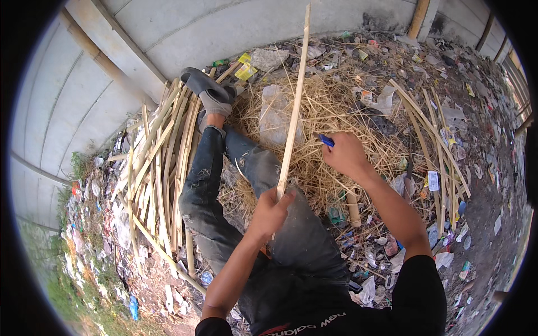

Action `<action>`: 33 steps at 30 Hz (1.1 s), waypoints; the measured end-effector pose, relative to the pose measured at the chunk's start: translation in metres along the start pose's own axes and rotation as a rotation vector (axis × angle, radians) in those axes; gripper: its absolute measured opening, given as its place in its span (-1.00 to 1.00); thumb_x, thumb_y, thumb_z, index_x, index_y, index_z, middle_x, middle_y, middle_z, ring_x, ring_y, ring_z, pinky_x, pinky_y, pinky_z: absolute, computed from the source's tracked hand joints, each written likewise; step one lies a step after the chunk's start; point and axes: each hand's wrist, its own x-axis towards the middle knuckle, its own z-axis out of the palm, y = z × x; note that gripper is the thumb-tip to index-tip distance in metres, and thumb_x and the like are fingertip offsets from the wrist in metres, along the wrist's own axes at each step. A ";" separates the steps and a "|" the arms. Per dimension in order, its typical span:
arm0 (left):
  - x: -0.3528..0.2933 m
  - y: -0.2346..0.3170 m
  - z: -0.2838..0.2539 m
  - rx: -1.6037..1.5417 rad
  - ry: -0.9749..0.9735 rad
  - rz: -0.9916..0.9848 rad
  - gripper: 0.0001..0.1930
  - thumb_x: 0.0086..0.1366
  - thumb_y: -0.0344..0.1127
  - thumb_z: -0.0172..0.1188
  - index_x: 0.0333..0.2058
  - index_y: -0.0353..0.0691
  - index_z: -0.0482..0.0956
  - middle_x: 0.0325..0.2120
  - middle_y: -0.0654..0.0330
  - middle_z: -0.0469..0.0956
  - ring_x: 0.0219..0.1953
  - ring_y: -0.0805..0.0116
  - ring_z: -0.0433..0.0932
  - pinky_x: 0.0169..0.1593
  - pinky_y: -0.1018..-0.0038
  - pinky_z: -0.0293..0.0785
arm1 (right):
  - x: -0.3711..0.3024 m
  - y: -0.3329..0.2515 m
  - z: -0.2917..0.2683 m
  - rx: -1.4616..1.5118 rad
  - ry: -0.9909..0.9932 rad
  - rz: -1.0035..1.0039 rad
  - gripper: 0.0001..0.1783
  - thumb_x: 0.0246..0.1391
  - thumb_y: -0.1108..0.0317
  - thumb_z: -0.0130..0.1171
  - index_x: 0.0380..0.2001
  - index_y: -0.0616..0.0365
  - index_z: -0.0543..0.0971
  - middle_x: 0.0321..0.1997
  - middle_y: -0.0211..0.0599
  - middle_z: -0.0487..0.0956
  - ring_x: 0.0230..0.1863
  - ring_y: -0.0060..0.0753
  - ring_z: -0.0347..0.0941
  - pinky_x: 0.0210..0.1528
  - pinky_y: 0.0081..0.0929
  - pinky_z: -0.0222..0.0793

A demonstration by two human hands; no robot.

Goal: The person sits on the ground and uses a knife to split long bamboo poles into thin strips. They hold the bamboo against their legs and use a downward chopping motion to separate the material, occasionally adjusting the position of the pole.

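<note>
"Denim nearest: worn jeans point(308, 246), 6 o'clock off view centre. Left hand?"

"Left hand point(272, 213), 6 o'clock, gripping the pale strip point(295, 117) near its lower end. Strip runs up to 1 o'clock."

"Right hand?"

"Right hand point(344, 154), 3 o'clock, fingers closed on a small blue object point(327, 140), kind unclear. It's beside the strip, not touching."

"Beyond?"

"Straw-like shavings point(336, 112), 1 to 2. Strip bundle point(159, 185), 9. Grey sandal point(204, 87), 10 to 11, on the foot. Grey wall point(196, 33) farthest, 11."
</note>
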 end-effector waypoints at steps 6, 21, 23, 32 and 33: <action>0.040 0.004 0.012 0.016 0.027 0.075 -0.73 0.38 -0.22 0.23 -0.34 -0.35 0.51 -0.71 0.32 0.42 -0.74 0.54 0.35 -0.66 0.46 0.22 | -0.033 -0.040 0.026 -0.051 -0.180 -0.127 -0.81 0.01 0.33 0.28 -0.45 0.28 0.67 -0.46 0.13 0.66 -0.35 0.21 0.67 -0.22 0.04 0.60; 0.023 -0.035 0.018 0.081 0.024 0.053 -0.75 0.37 -0.22 0.12 -0.36 -0.33 0.51 -0.68 0.31 0.41 -0.71 0.56 0.34 -0.63 0.50 0.20 | 0.016 -0.007 0.019 -0.211 -0.176 -0.059 -0.87 0.00 0.48 0.19 -0.42 0.33 0.67 -0.38 0.13 0.68 -0.32 0.15 0.69 -0.21 -0.02 0.62; 0.042 -0.023 0.004 0.061 0.014 -0.052 -0.69 0.35 -0.21 0.18 -0.31 -0.44 0.56 -0.59 0.16 0.55 -0.51 0.38 0.53 -0.39 0.29 0.42 | -0.024 -0.033 0.022 -0.193 -0.319 -0.209 -0.85 0.01 0.45 0.17 -0.44 0.31 0.67 -0.38 0.12 0.68 -0.30 0.17 0.69 -0.21 0.00 0.61; 0.052 -0.031 -0.007 0.292 0.197 0.139 -0.67 0.30 -0.22 0.19 -0.30 -0.50 0.57 -0.51 -0.17 0.59 -0.40 0.05 0.63 -0.23 0.16 0.49 | -0.002 -0.030 0.058 -0.169 -0.159 -0.275 -0.81 0.05 0.37 0.14 -0.45 0.25 0.68 -0.40 0.09 0.68 -0.33 0.17 0.67 -0.26 0.03 0.58; 0.053 -0.032 -0.010 0.293 0.218 0.168 -0.67 0.30 -0.22 0.18 -0.30 -0.50 0.57 -0.52 -0.16 0.58 -0.41 0.05 0.63 -0.24 0.16 0.49 | 0.003 -0.034 0.059 -0.157 -0.146 -0.280 -0.80 0.06 0.36 0.14 -0.46 0.25 0.68 -0.41 0.09 0.68 -0.33 0.17 0.67 -0.27 0.03 0.57</action>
